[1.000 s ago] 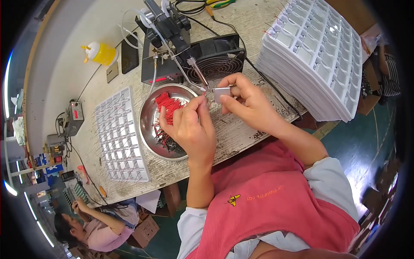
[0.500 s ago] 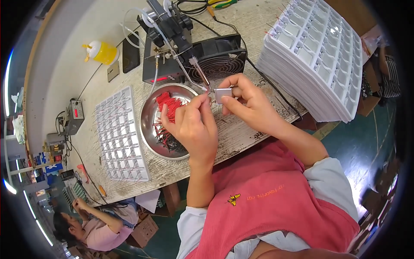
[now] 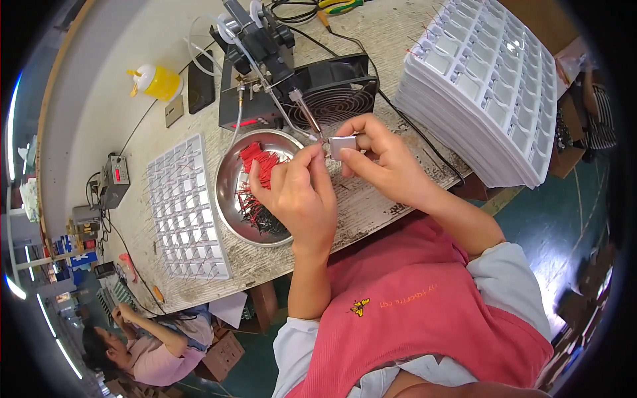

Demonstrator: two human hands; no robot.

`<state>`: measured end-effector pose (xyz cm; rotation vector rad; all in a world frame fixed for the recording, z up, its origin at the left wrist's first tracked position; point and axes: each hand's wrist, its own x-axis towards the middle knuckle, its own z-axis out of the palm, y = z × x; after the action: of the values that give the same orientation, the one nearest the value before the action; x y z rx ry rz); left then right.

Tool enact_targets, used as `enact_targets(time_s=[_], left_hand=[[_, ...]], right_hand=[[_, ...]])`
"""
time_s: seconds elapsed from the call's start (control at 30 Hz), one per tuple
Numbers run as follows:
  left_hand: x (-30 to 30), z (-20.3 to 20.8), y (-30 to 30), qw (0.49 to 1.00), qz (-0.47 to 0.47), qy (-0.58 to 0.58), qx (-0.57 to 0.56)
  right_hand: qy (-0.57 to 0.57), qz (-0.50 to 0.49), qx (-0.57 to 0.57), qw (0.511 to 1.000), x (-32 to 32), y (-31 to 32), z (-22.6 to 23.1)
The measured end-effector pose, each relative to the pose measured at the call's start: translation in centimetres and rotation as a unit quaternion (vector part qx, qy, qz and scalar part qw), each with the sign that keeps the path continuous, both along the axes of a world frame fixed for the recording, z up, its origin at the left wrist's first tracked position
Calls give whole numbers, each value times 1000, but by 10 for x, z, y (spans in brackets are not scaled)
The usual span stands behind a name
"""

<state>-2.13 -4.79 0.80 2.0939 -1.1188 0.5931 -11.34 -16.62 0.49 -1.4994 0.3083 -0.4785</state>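
Silver rectangular piece (image 3: 343, 146): pinched in the right hand (image 3: 381, 156), beside the soldering iron (image 3: 307, 111) tip.
Left hand (image 3: 298, 196): narrow pinch on an apparent thin wire (image 3: 322, 141).
Soldering: apparently joining — calls for steadiness.
Edges: iron 11 o'clock, steel bowl (image 3: 227, 174) 8, tray stack (image 3: 458, 129) 2–3.
Room: benchtop (image 3: 355, 209) toward 6.

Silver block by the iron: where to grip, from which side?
I'd pinch the block across its broad sides at the right end, coming from the right, as the right hand does. It looks thin and flat-faced, and its left edge faces the iron, so that side should stay free.
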Motion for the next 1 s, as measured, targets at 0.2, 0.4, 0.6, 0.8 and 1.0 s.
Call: enact_targets(time_s=[0.2, 0.4, 0.6, 0.8, 1.0], left_hand=[[0, 0, 0, 1000, 2, 0, 3], [0, -2, -1, 1000, -4, -7, 0], [-1, -2, -1, 1000, -1, -8, 3], [-1, -1, -1, 1000, -2, -8, 2], [-1, -2, 0, 1000, -3, -7, 1]], right_hand=[[8, -1, -18, 1000, -1, -1, -2], [9, -2, -9, 1000, -2, 0, -3], [9, -2, -12, 1000, -3, 0, -2], [15, 0, -15, 1000, -3, 0, -1], [19, 0, -12, 1000, -3, 0, 0]])
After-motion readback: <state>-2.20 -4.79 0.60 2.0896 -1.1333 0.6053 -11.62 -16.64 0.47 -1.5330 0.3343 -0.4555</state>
